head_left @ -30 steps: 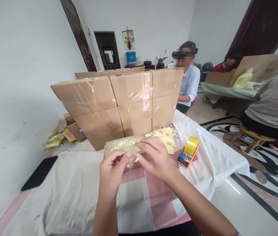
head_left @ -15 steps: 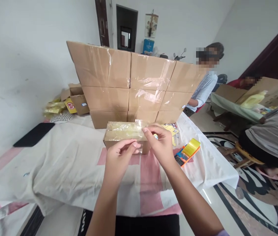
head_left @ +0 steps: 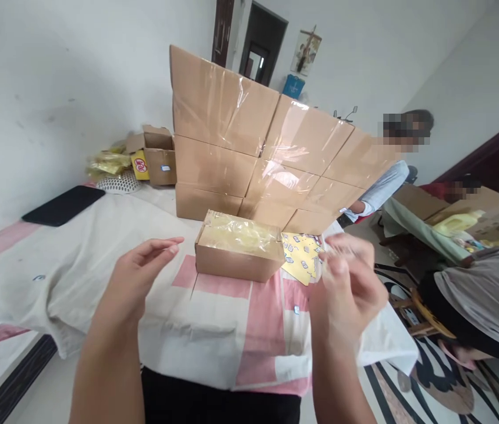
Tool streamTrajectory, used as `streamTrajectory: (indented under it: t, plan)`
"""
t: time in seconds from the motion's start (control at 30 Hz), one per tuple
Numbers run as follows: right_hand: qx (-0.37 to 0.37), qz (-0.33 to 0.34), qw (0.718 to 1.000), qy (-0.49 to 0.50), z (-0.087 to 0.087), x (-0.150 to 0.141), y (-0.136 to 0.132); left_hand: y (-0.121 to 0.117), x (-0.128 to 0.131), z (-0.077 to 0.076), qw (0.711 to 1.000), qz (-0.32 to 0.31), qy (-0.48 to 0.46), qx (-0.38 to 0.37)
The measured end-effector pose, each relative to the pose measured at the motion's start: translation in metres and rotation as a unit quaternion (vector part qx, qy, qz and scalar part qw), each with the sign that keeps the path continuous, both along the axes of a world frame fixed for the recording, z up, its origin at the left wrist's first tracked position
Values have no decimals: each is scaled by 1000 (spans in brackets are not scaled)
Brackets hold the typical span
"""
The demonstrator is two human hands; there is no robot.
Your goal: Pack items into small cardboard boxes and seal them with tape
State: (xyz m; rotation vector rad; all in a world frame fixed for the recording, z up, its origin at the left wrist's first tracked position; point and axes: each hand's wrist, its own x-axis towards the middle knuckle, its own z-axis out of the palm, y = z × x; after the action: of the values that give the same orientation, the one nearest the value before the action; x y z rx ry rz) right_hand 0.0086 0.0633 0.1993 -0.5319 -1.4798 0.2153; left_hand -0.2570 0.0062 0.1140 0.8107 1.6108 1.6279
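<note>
A small cardboard box [head_left: 236, 264] lies on the cloth, with crinkled clear tape [head_left: 243, 232] over its top. My left hand [head_left: 137, 277] is off the box's left side, holding nothing, with its fingers stretched and the thumb a little apart. To the right of the box my right hand [head_left: 351, 288], slightly blurred, pinches a bit of clear tape [head_left: 340, 250] between thumb and fingers. Yellow printed cards [head_left: 300, 256] lie between the box and that hand. The tape dispenser is out of sight now.
Behind the small box rises a stack of taped cardboard boxes [head_left: 214, 118]. At the table's left are a black tablet-like slab [head_left: 64, 205], an opened carton [head_left: 160, 162] and yellow plastic packs [head_left: 110, 162]. A person in a light shirt [head_left: 384, 188] sits beyond the stack; another person [head_left: 488, 282] is at right.
Both hands have left the small box and moved apart, the left one leftward, the right one rightward with the bit of clear tape. The camera view has tilted.
</note>
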Motion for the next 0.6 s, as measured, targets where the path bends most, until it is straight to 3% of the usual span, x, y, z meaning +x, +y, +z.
streamTrajectory:
  t: [0.1, 0.2, 0.33, 0.47, 0.6]
  plan:
    - [-170, 112, 978, -52, 2, -8, 31, 3, -10, -4, 998, 57, -11, 33]
    - [-233, 142, 948, -163, -18, -24, 69, 6, 1, 0, 992, 82, -5, 97]
    - [-257, 52, 931, -254, -52, -38, 103, 16, 37, 6, 989, -56, 19, 137]
    - [-256, 19, 923, -286, -63, -37, 113, 31, 71, 6, 967, -184, 113, 139]
    - [-268, 6, 913, -308, -57, -39, 115, 43, 87, -7, 936, -185, 278, 110]
